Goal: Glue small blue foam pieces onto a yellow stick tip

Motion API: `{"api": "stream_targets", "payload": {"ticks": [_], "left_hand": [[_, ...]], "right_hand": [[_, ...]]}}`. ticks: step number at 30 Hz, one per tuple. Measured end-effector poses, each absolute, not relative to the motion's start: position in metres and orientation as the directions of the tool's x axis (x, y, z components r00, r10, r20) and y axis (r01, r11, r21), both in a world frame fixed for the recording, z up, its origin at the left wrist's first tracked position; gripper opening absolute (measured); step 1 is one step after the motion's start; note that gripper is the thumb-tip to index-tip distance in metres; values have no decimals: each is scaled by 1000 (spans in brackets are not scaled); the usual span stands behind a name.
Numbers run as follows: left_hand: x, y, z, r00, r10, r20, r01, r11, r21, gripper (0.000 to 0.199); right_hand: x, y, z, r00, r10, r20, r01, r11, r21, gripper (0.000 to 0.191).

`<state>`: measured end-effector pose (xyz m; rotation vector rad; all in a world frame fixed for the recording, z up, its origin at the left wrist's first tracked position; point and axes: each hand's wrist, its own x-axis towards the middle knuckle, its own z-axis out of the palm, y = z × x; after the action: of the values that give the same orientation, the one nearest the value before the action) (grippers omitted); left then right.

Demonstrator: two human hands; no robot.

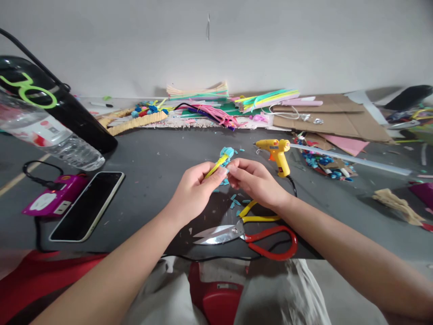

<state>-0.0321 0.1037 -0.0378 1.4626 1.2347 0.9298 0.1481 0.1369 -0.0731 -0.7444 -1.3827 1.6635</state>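
Stretching forearms (pixel 131 266) up from the lower corners, pinching a yellow-stemmed blue piece (pixel 227 152) mid-frame in left hand (pixel 192 192), bunching fingertips of right hand (pixel 259 181) alongside, contents unclear, leaving bare table (pixel 149 158) centre-left, showing scissors (pixel 221 234) below.

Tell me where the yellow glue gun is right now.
In the head view, the yellow glue gun lies on the dark table, right of centre, just beyond the right hand; a long clear stick extends rightward from its back end.

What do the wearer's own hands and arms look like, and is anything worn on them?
The left hand and right hand are ungloved; both forearms are bare, with no sleeve, watch or bracelet visible. Pale grey trousers show below.
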Motion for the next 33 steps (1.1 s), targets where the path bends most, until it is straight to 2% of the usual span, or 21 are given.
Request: {"api": "stream_targets", "payload": {"ticks": [3,5,11,14,24,33], "left_hand": [[-32,104,-39,213,976,-44,171,7,985,33],[-33,105,-41,204,978,-52,183,14,983,33],[-36,107,-45,77,995,-69,289,44,956,41],[-37,108,-47,60,997,-55,347,31,937,37],[-36,106,-43,107,994,-4,469,-47,882,31],[-36,104,-46,158,985,68,559,-146,816,34]], "right_hand": [[148,138,-75,-517,856,22,-279,-144,-950,27],[150,139,-75,-511,860,17,-265,-138,-954,28],[159,143,-66,-258,943,208,-65,198,-978,27],[163,144,-62,-191,946,263,-17,265,-964,27],[160,143,-60,-256,912,322,108,358,-928,27],[157,144,-66,-228,929,291,103,320,-942,28]]}}
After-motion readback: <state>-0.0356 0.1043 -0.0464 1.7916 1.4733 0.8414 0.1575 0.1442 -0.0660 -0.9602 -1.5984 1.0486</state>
